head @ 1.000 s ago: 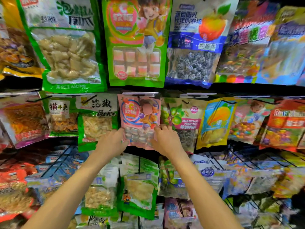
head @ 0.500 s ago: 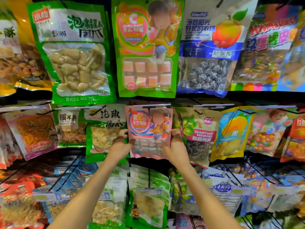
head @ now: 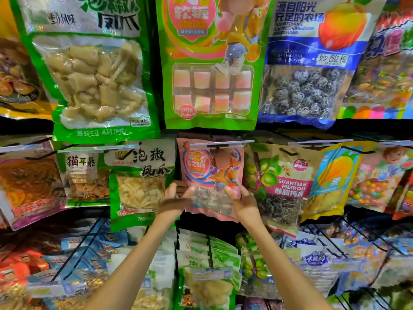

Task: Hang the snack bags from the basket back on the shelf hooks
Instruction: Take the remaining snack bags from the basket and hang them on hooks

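Bags hung all over the shelf wall in front of me. The pink snack bag [head: 210,175] hung in the middle row. Its top was tucked up behind a clear strip [head: 220,143]. I could not see its hook well.

Both my hands were at the bottom half of the pink snack bag, one on each side. My left hand [head: 173,201] was at its lower left edge. The fingers were spread wide and looked blurry. The tips were right at the edge of the bag, and that hand held nothing. My right hand [head: 244,203] was at its lower right corner. The fingers pointed up and lay on the front of the bag. I could not tell if that hand pinched the bag or only touched it.

Just left of the pink snack bag hung a green bag [head: 140,184] with pale bits showing through its window. Just right of it hung a plum bag [head: 282,186] with green fruit drawn on it. A yellow bag [head: 330,182] hung past that one, farther right. Right above the pink snack bag hung a big green candy bag [head: 210,63] with pink squares inside. Below the pink snack bag, flat green and white packs [head: 209,249] sat in a row on a lower hook.
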